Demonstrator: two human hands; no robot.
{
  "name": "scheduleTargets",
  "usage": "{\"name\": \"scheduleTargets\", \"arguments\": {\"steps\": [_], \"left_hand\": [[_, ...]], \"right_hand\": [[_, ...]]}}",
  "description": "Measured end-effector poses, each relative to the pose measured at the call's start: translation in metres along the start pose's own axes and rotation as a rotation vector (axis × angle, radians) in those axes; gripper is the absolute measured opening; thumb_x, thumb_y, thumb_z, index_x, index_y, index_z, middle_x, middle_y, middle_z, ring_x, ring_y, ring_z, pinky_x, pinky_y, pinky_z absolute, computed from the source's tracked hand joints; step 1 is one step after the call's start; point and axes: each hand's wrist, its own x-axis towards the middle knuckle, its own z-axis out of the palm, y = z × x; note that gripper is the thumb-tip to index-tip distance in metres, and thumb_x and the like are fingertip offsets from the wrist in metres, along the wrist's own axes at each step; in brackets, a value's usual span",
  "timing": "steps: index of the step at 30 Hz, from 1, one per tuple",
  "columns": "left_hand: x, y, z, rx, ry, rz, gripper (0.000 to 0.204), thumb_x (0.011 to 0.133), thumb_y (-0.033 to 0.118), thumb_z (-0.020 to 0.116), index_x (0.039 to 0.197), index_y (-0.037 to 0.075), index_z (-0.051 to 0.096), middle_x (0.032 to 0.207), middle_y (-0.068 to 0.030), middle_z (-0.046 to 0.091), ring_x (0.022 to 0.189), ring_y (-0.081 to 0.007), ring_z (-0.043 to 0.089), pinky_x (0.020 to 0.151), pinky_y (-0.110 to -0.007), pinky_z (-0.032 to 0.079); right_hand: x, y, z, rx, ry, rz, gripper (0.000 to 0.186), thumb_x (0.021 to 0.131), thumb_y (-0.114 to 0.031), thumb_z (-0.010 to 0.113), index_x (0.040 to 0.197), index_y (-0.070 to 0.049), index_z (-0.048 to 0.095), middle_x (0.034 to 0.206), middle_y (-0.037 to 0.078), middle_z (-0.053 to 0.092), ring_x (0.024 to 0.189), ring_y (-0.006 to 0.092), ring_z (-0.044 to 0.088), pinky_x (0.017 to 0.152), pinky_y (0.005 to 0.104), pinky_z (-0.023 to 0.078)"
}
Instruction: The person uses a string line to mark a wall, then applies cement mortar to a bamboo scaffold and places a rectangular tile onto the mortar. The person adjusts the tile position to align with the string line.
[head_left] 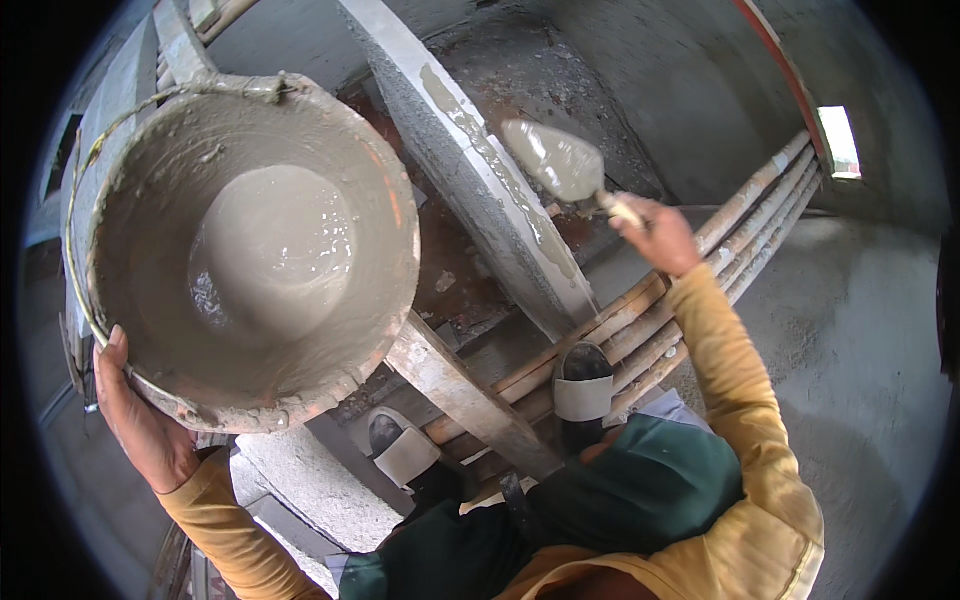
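A large bucket [395,285] crusted with mortar takes up the left side, its mouth facing me. Wet grey mortar [285,235] lies pooled inside. My left hand [140,415] grips the bucket's lower left rim, the thumb up by the wire handle [72,215]. At the right, my right hand [655,235] is closed around the handle of a trowel [560,160], whose blade points up and left and shines with wet mortar. The blade is held just right of a narrow concrete wall top [480,160], where a streak of wet mortar [520,200] runs along the surface.
My sandalled feet [583,385] rest on bamboo poles [740,230] lashed side by side. A wooden plank [470,400] crosses them beneath the bucket. Grey plastered walls [860,270] surround the spot, with a small bright opening [838,142] at right. Debris covers the floor [530,80] far below.
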Motion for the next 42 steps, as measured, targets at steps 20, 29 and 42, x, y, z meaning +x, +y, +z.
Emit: {"name": "scheduleTargets", "arguments": {"steps": [20, 29, 42], "left_hand": [[0.004, 0.003, -0.005, 0.003, 0.005, -0.099, 0.035, 0.092, 0.022, 0.060, 0.118, -0.002, 0.057, 0.117, -0.0110, 0.061, 0.106, -0.0203, 0.059, 0.094, -0.033, 0.045], [0.004, 0.004, -0.018, -0.064, -0.066, -0.192, 0.037, 0.094, 0.023, 0.057, 0.122, -0.002, 0.056, 0.122, -0.0109, 0.061, 0.111, -0.0203, 0.058, 0.098, -0.034, 0.044], [-0.015, 0.005, -0.023, -0.110, 0.168, -0.190, 0.040, 0.099, 0.028, 0.051, 0.128, 0.000, 0.055, 0.129, -0.0087, 0.058, 0.118, -0.0199, 0.055, 0.102, -0.035, 0.041]], "right_hand": [[-0.052, 0.048, 0.006, -0.647, -0.404, 0.019, 0.042, 0.088, -0.036, 0.060, 0.121, -0.010, 0.059, 0.109, 0.016, 0.066, 0.096, 0.0326, 0.066, 0.086, 0.0420, 0.052], [-0.014, 0.077, -0.014, -0.849, -0.413, -0.113, 0.032, 0.086, -0.021, 0.056, 0.117, -0.011, 0.059, 0.121, 0.014, 0.059, 0.112, 0.0322, 0.058, 0.094, 0.0442, 0.045], [0.155, 0.064, 0.009, -1.031, -0.386, -0.331, 0.027, 0.091, -0.020, 0.048, 0.116, -0.020, 0.059, 0.116, 0.008, 0.061, 0.110, 0.0248, 0.060, 0.091, 0.0406, 0.040]]}}
